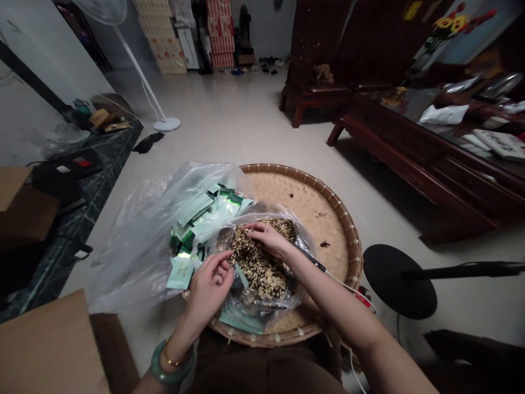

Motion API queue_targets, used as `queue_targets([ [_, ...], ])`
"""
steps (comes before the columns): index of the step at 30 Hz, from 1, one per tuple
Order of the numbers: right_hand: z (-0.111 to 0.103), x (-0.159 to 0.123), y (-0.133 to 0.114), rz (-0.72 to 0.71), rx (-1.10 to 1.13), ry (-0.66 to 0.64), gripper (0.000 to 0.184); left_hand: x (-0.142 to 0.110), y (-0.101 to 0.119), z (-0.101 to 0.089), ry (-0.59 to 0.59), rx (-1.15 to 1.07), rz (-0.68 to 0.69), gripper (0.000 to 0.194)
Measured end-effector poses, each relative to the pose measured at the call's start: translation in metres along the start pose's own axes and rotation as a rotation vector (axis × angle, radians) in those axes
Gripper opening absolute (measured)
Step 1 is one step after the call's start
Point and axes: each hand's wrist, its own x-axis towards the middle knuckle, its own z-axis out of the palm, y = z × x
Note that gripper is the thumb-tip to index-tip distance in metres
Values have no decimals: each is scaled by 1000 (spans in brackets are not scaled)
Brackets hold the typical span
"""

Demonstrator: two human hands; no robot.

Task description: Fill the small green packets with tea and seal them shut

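A round woven bamboo tray [328,202] rests in front of me. On it lies a clear plastic bag of dark and pale dried bits [262,268]. My right hand [268,238] lies on top of that pile, its fingers curled into the bits. My left hand [209,284] pinches a small pale green sachet [241,275] at the pile's near left edge. A jade bangle [164,372] circles the left wrist. To the left a larger clear bag [139,241] holds several green and pale sachets [200,213].
A cardboard box [45,345] sits at the near left and a dark marble ledge [98,180] with clutter runs along the left. A black round stand base [397,279] lies right of the tray. A dark wooden table [443,158] and fan stand [164,123] are farther off.
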Motion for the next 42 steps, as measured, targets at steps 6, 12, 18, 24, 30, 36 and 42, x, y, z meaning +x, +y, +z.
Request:
queue_targets([
  [6,4,-32,4,279,863,-2,18,3,-1,-2,-48,-25,9,17],
  [12,6,-61,-12,231,951,-37,32,8,4,0,-35,52,54,20],
  [18,8,-86,-55,25,844,24,30,28,21,13,-7,197,156,18],
  [24,19,-89,-73,-131,674,140,31,47,27,23,-41,157,67,22],
  [30,24,-79,-56,-218,495,179,39,51,17,25,-124,-45,-239,33],
  [36,16,-75,-43,-280,291,163,50,54,11,26,-142,-217,-255,42],
  [42,11,-84,-50,-281,257,88,49,56,8,26,-140,-232,-211,42],
])
